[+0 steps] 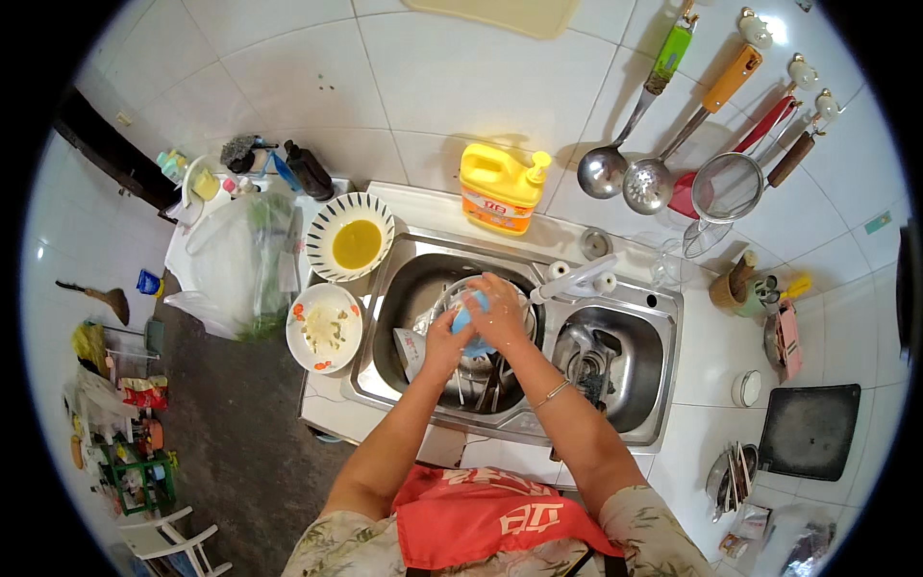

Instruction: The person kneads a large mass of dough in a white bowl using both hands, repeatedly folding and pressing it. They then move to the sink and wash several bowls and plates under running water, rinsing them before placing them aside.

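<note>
We are gripping a blue cloth (470, 309) between our part-curled left hand (446, 344) and right hand (499, 313), centre frame, over the sink (363, 376); we should be pressing evenly, working low against splashing.

Green-handled ladle (603, 173), orange-handled skimmer (648, 187), white tiled wall (461, 82), white chair (146, 540)

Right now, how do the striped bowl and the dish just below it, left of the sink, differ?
The striped bowl has dark dashes around its rim; the dish has orange-red motifs.
The bowl holds yellow-green liquid; the dish holds pale scraps.
The bowl looks larger in the picture than the dish.
Shared: both are round and whitish.
</note>
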`<control>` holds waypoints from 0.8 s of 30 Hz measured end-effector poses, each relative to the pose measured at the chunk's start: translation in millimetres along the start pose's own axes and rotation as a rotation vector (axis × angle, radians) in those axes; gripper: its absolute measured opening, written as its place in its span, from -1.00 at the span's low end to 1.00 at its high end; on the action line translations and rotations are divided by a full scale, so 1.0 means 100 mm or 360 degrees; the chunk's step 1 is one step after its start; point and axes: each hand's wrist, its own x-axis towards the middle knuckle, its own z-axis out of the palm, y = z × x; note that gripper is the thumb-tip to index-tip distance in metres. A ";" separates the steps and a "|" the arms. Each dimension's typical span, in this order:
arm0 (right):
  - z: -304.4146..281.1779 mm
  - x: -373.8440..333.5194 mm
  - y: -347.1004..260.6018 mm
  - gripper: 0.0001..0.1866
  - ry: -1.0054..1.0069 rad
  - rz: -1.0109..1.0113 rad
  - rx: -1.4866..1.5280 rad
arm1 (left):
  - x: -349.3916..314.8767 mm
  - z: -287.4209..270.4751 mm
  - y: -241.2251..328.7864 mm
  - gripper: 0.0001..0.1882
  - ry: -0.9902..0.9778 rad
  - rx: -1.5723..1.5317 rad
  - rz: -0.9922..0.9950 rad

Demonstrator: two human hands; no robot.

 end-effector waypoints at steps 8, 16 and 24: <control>0.02 -0.06 0.61 -0.64 0.0112 0.0177 0.0560 | 0.01 0.12 0.12 -0.77 -0.0097 -0.0161 -0.0136; -0.41 -0.17 0.74 -0.65 -0.0268 0.1339 0.2192 | -0.06 0.28 0.25 -0.68 0.0099 -0.1078 -0.0630; -0.47 -0.62 0.60 -0.53 -0.0220 0.0901 0.3032 | 0.16 0.40 -0.15 -0.62 0.0134 -0.1531 -0.0988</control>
